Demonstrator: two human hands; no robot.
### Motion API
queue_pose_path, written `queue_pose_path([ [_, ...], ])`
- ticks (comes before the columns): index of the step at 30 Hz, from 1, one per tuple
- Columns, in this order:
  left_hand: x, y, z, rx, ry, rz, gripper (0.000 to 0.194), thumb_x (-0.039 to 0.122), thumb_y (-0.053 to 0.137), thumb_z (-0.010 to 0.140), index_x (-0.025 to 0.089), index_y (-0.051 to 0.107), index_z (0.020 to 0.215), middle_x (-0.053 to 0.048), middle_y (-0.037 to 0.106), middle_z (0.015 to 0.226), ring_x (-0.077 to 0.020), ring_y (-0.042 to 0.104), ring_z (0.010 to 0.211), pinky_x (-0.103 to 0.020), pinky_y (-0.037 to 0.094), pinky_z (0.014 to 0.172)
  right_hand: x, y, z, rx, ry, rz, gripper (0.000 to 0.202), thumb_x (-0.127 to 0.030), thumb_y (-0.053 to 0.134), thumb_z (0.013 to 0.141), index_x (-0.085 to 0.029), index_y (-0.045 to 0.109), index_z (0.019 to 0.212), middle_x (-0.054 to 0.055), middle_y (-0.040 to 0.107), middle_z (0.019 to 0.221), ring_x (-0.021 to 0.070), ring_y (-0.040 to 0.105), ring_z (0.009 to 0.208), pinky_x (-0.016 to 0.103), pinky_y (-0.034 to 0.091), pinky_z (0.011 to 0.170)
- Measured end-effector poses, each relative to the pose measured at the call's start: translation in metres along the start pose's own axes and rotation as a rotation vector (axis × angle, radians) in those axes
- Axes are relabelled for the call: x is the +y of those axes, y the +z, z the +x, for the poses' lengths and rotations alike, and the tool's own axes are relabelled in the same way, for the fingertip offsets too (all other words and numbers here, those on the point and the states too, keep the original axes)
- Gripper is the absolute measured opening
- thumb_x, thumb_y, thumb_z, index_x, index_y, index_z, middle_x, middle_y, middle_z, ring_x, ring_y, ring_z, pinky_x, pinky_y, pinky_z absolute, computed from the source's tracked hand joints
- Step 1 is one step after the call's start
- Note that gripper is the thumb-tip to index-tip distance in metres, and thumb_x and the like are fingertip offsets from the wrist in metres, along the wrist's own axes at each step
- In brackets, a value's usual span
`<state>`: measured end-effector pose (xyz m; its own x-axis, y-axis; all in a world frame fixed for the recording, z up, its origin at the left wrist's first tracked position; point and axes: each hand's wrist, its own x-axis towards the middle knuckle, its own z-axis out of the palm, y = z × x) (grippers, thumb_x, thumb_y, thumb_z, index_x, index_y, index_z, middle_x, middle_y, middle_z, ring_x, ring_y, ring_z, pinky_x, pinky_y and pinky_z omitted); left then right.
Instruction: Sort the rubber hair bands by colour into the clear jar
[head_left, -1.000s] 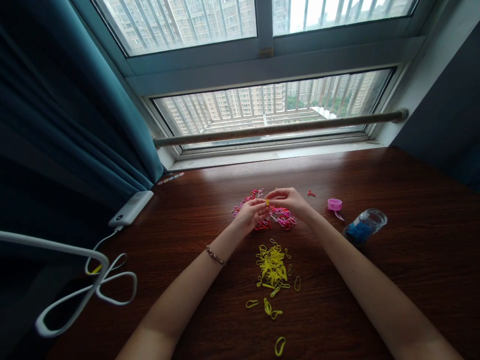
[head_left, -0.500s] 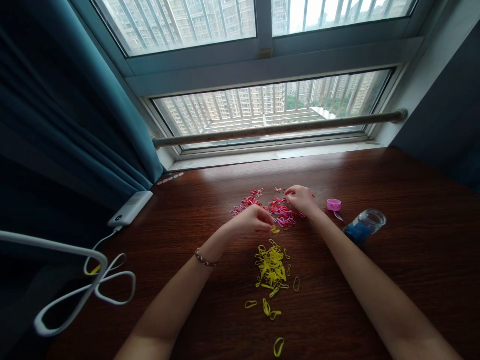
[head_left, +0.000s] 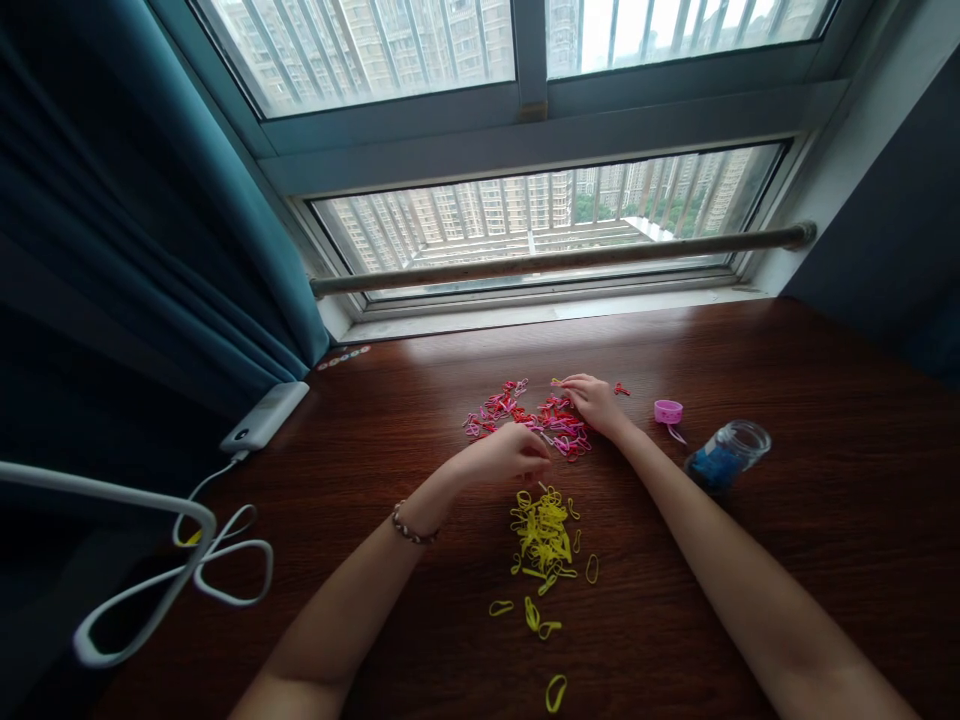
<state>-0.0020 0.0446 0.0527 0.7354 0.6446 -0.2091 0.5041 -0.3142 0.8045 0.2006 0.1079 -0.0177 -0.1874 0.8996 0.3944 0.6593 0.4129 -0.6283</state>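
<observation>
Loose yellow rubber bands (head_left: pixel 541 535) form a pile on the brown wooden table (head_left: pixel 420 640). Just above that pile hovers my left hand (head_left: pixel 510 455), fingers curled together; whatever is between them is hidden. Beyond it lies a pile of pink and red rubber bands (head_left: pixel 566 430), with a second cluster of red and pink bands (head_left: pixel 502 402) to its left, partly covered by my left hand. My right hand (head_left: pixel 591 400) rests at the far edge of the pink pile, its fingertips closed at a small yellowish rubber band (head_left: pixel 556 381).
A pink lid (head_left: pixel 668 411) and a tilted clear jar with blue contents (head_left: pixel 724 458) are on the right. A few red bands (head_left: pixel 622 389) lie beside my right hand. A white power bank (head_left: pixel 264 416) with a cable sits at left, below the curtain (head_left: pixel 247 250).
My left hand has come slightly nearer the yellow pile, and the yellow bands at its fingertips no longer show. My right hand has shifted left to the small band; red bands show to its right.
</observation>
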Motion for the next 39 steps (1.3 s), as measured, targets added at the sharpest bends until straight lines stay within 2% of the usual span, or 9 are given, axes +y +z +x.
queue_pose_path([
  [5, -0.017, -0.004, 0.015, 0.476, -0.044, -0.268, 0.026, 0.035, 0.057, 0.072, 0.010, 0.063, 0.078, -0.004, 0.063, 0.065, -0.0105, 0.055, 0.052, -0.020, 0.043, 0.048, -0.024, -0.014, 0.000, -0.078, 0.051, 0.368, 0.021, -0.035, 0.062, 0.071, -0.015, 0.067, 0.077, 0.004, 0.067, 0.072, 0.0152, 0.060, 0.066, 0.026, 0.046, 0.063],
  [7, -0.023, -0.006, 0.020, 0.575, -0.036, -0.437, 0.030, 0.036, 0.061, 0.069, 0.010, 0.062, 0.085, -0.006, 0.064, 0.073, -0.0113, 0.057, 0.056, -0.022, 0.046, 0.050, -0.036, -0.016, 0.000, -0.147, 0.045, 0.488, 0.022, -0.035, 0.065, 0.067, -0.014, 0.066, 0.074, 0.004, 0.066, 0.070, 0.0146, 0.060, 0.065, 0.025, 0.046, 0.061],
  [13, -0.024, -0.009, 0.017, 0.558, -0.032, -0.651, 0.029, 0.033, 0.067, 0.065, 0.009, 0.062, 0.081, -0.007, 0.064, 0.074, -0.0120, 0.059, 0.061, -0.022, 0.048, 0.053, -0.056, -0.011, -0.001, -0.246, 0.039, 0.654, 0.022, -0.031, 0.068, 0.063, -0.013, 0.063, 0.074, 0.004, 0.065, 0.071, 0.0146, 0.061, 0.067, 0.025, 0.048, 0.062],
  [21, -0.031, -0.023, 0.014, 0.690, -0.068, -0.643, 0.030, 0.035, 0.069, 0.062, 0.010, 0.063, 0.078, -0.005, 0.064, 0.068, -0.0103, 0.057, 0.056, -0.022, 0.046, 0.053, -0.045, -0.014, 0.000, -0.241, 0.052, 0.530, 0.017, -0.028, 0.065, 0.064, -0.013, 0.066, 0.072, 0.004, 0.066, 0.069, 0.0143, 0.061, 0.064, 0.024, 0.047, 0.060],
  [25, -0.025, -0.039, 0.002, 0.529, -0.079, -0.475, 0.026, 0.031, 0.069, 0.061, 0.011, 0.065, 0.077, -0.006, 0.065, 0.069, -0.0107, 0.057, 0.058, -0.022, 0.045, 0.055, -0.033, -0.016, 0.003, -0.116, 0.102, 0.303, 0.013, -0.026, 0.062, 0.066, -0.015, 0.067, 0.071, 0.003, 0.067, 0.067, 0.0145, 0.061, 0.063, 0.023, 0.045, 0.058],
  [31, 0.002, -0.039, -0.017, -0.131, -0.030, -0.227, 0.019, 0.025, 0.069, 0.060, 0.013, 0.067, 0.075, -0.003, 0.066, 0.070, -0.0130, 0.059, 0.063, -0.022, 0.045, 0.059, -0.023, -0.017, 0.005, -0.067, 0.176, -0.054, 0.015, -0.027, 0.057, 0.073, -0.018, 0.069, 0.076, 0.004, 0.069, 0.077, 0.0162, 0.063, 0.072, 0.025, 0.045, 0.065],
  [34, 0.007, -0.032, -0.018, -0.359, -0.017, -0.204, 0.025, 0.025, 0.069, 0.061, 0.016, 0.066, 0.084, -0.005, 0.068, 0.079, -0.0160, 0.061, 0.072, -0.024, 0.047, 0.063, -0.021, -0.021, 0.004, -0.098, 0.242, -0.129, 0.014, -0.029, 0.062, 0.070, -0.018, 0.068, 0.075, 0.007, 0.069, 0.075, 0.0173, 0.063, 0.071, 0.024, 0.045, 0.063],
  [36, 0.002, -0.032, -0.017, -0.350, -0.007, -0.143, 0.027, 0.025, 0.068, 0.062, 0.016, 0.065, 0.087, -0.005, 0.068, 0.081, -0.0167, 0.061, 0.073, -0.024, 0.046, 0.063, -0.020, -0.025, 0.003, -0.124, 0.304, -0.190, 0.018, -0.034, 0.068, 0.062, -0.017, 0.066, 0.068, 0.008, 0.067, 0.068, 0.0188, 0.063, 0.067, 0.024, 0.045, 0.058],
  [39, -0.017, -0.039, -0.013, -0.007, -0.049, 0.089, 0.024, 0.028, 0.067, 0.061, 0.014, 0.063, 0.080, -0.005, 0.065, 0.076, -0.0169, 0.060, 0.069, -0.023, 0.044, 0.059, -0.025, -0.033, 0.000, -0.237, 0.426, -0.298, 0.034, -0.043, 0.075, 0.048, -0.015, 0.062, 0.061, 0.011, 0.065, 0.062, 0.0223, 0.063, 0.063, 0.027, 0.045, 0.054],
])
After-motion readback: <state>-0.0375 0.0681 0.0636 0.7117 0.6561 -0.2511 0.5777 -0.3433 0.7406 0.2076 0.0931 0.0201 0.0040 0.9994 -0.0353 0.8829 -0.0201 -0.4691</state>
